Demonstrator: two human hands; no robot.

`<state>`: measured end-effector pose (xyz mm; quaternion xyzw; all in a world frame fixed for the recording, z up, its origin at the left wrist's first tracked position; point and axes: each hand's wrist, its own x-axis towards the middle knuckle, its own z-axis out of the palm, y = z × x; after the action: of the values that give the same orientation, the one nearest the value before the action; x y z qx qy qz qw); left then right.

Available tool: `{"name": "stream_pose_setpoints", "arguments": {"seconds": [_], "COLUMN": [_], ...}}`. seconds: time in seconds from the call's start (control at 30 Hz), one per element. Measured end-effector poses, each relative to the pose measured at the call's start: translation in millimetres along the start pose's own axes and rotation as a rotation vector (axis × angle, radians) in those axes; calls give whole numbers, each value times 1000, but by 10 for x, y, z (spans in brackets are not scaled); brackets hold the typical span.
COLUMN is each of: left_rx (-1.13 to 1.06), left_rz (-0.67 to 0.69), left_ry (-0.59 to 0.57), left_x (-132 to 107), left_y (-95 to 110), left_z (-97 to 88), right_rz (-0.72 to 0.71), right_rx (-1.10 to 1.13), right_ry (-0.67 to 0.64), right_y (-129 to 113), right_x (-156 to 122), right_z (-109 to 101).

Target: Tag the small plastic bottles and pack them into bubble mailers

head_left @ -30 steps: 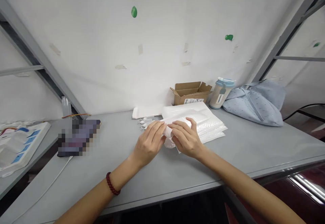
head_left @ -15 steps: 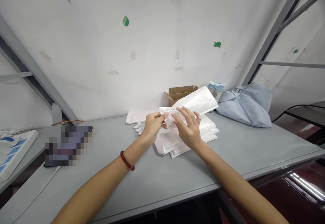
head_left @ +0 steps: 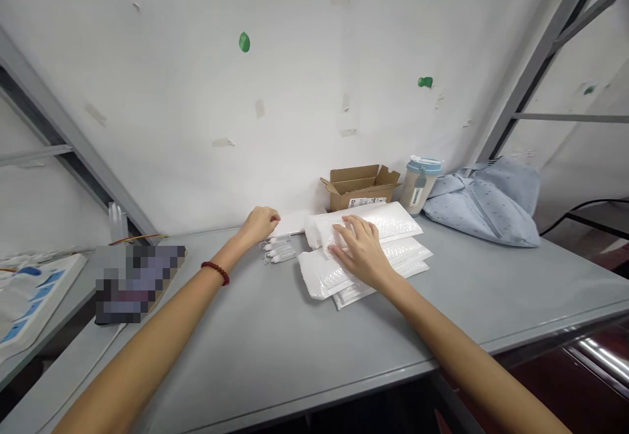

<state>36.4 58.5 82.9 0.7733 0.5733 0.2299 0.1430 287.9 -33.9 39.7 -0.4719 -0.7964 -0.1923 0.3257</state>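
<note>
Several white padded bubble mailers lie in a fanned stack on the grey table (head_left: 236, 349). My right hand (head_left: 362, 250) rests on the top mailer (head_left: 393, 221), near its left end, with fingers spread and curved. To the left, my left hand (head_left: 260, 225) hovers close to the wall, fingers curled together; whatever is in them, if anything, is hidden. Just below and right of it lie several small white tube-like pieces (head_left: 281, 252) with thin wire or cord loops. Part of a flat white piece (head_left: 295, 221) shows behind them.
Behind the mailers stand an open cardboard box (head_left: 361, 188) and a blue-lidded cup (head_left: 420, 185). A light-blue fabric bag (head_left: 484, 204) lies to the right. At left are a blurred-out phone-like object (head_left: 140, 283) with a cable and a white power strip (head_left: 42, 303).
My left hand has let go of the mailer and moved left, over toward the small white pieces. The mailer has come down onto the stack under my right hand.
</note>
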Motion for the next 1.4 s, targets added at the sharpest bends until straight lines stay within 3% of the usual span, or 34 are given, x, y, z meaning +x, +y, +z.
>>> {"name": "stream_pose_setpoints", "arguments": {"seconds": [0.1, 0.2, 0.47, 0.63, 0.9, 1.17, 1.27, 1.4], "left_rx": [148, 251, 392, 424, 450, 254, 194, 185], "left_rz": [45, 65, 63, 75, 69, 3, 89, 356], "left_ry": [-72, -140, -205, -173, 128, 575, 701, 821], "left_x": [-2, -25, 48, 37, -151, -761, -937, -1025], "left_y": [-290, -431, -504, -498, -393, -375, -247, -4], "left_z": [-98, -81, -10, 9, -118, -32, 9, -13], "right_rz": [2, 0, -18, -21, -20, -35, -75, -149], "right_rx": [3, 20, 27, 29, 4, 36, 99, 101], "right_ry": [35, 60, 100, 110, 51, 53, 129, 251], "right_y": [-23, -51, -67, -59, -58, -72, -113, -205], "right_x": [7, 7, 4, 4, 0, -4, -3, -18], "right_z": [-15, -24, -19, -26, -17, -10, -25, -82]}}
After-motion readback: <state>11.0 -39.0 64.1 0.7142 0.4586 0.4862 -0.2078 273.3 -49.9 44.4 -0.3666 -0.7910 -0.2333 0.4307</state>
